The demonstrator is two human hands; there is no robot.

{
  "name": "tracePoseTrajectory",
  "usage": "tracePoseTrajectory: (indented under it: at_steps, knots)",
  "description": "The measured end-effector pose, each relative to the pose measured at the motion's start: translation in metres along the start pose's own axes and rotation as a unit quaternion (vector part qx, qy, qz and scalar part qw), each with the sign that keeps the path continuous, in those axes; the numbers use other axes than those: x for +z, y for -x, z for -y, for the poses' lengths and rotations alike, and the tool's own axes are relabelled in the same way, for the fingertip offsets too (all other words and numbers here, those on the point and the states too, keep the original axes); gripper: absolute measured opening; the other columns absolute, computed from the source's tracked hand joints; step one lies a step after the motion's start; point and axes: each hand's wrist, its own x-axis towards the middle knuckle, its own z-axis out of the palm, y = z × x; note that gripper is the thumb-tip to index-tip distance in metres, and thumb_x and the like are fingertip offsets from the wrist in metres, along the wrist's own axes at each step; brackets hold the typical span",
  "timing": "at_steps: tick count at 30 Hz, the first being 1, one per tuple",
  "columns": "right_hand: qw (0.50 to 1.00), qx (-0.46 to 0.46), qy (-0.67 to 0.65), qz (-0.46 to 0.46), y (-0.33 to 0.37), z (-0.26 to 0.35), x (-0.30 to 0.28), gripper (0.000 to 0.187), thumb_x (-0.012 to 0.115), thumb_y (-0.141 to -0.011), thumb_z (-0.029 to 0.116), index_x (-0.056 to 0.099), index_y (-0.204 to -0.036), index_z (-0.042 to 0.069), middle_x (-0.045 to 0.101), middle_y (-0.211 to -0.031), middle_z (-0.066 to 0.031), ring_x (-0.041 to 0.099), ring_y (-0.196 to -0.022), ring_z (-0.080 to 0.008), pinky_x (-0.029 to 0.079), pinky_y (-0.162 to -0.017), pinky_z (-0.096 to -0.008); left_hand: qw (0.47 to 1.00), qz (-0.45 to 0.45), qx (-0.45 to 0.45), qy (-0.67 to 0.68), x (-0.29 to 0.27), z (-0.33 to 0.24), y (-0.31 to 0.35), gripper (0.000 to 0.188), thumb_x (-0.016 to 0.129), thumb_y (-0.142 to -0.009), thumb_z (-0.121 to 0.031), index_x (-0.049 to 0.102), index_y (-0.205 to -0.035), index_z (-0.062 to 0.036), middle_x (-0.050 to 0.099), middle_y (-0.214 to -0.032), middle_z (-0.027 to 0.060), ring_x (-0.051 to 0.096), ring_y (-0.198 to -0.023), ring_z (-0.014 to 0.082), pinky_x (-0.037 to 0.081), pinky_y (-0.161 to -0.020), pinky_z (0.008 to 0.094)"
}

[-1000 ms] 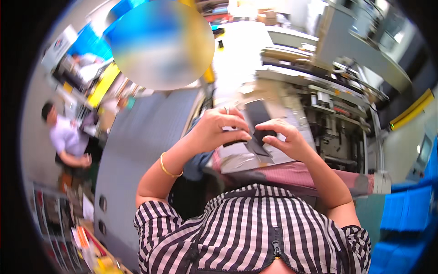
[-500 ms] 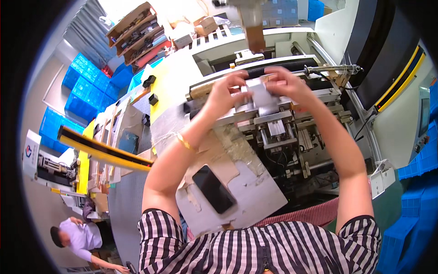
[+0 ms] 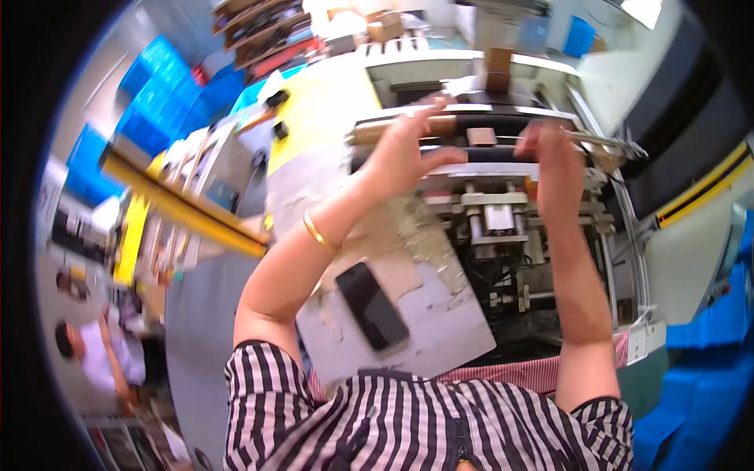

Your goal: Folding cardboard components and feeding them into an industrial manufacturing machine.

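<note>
My left hand [image 3: 404,153] is raised at the near left side of the machine's rollers [image 3: 503,155], its thumb and fingers spread with nothing between them. Over the right end of the rollers is my right hand [image 3: 552,149], smeared by motion, so its fingers do not read clearly. Between the two hands, apart from both, a small pinkish-tan block [image 3: 481,137] sits at the rollers. A metal clamp-like fixture [image 3: 499,217] lies nearer me, below that block. The head of the machine, with a brown block [image 3: 497,71], hangs beyond the rollers.
A dark smartphone [image 3: 373,306] lies on a worn grey board [image 3: 448,322] left of the open mechanism. A yellow-and-black bar [image 3: 184,206] juts in from the left; another yellow-edged bar [image 3: 703,184] stands right. Blue crates [image 3: 161,90] and a person [image 3: 110,353] are at left.
My hands have moved apart, and the whitish piece held between them no longer shows there. The view has shifted, and the other person has straightened up somewhat.
</note>
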Motion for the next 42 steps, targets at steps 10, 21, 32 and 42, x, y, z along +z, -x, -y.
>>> tracePoseTrajectory:
  at_steps: [10, 21, 32, 42]
  knots:
    - [0.887, 0.271, -0.083, 0.364, 0.277, 0.053, 0.159, 0.037, 0.042, -0.104, 0.018, 0.047, -0.07, 0.004, 0.049, -0.064, -0.0029, 0.046, -0.06, -0.0114, 0.04, -0.059, -0.0259, 0.868, -0.358, -0.338, 0.057, -0.179, 0.024, 0.487, 0.018, 0.065, -0.093, -0.013, 0.07, -0.104, -0.0006, 0.071, -0.092, 0.0059, 0.066, -0.086, 0.0118, 0.053, -0.083, 0.0274]
    - [0.716, 0.203, -0.099, 0.66, 0.396, 0.071, 0.428, 0.036, 0.039, -0.105, 0.022, 0.048, -0.076, 0.003, 0.052, -0.067, -0.0055, 0.052, -0.063, -0.0136, 0.047, -0.064, -0.0275, 0.17, -0.533, -0.78, -0.279, -0.144, -0.164, 1.109, 0.029, 0.068, -0.083, -0.03, 0.074, -0.101, -0.0076, 0.072, -0.099, 0.0164, 0.068, -0.095, 0.0352, 0.053, -0.084, 0.0427]
    - [0.546, 0.15, -0.071, 0.821, 0.497, 0.1, 0.576, 0.051, 0.048, -0.102, 0.037, 0.054, -0.066, 0.001, 0.057, -0.065, -0.0079, 0.058, -0.059, -0.0172, 0.046, -0.058, -0.03, -0.015, -0.414, -0.841, -0.347, -0.144, -0.301, 1.204, 0.048, 0.065, -0.088, -0.02, 0.053, -0.135, -0.0243, 0.06, -0.128, 0.0156, 0.055, -0.12, 0.0344, 0.046, -0.099, 0.0456]
    - [0.512, 0.114, 0.036, 0.85, 0.474, 0.101, 0.534, 0.035, 0.055, -0.098, 0.025, 0.064, -0.074, 0.001, 0.061, -0.072, -0.0109, 0.062, -0.068, -0.0239, 0.048, -0.064, -0.0337, 0.161, -0.283, -0.877, -0.353, -0.165, -0.249, 1.195, 0.015, 0.057, -0.088, -0.015, 0.07, -0.086, -0.0081, 0.068, -0.099, 0.0184, 0.066, -0.096, 0.0367, 0.056, -0.081, 0.0446]
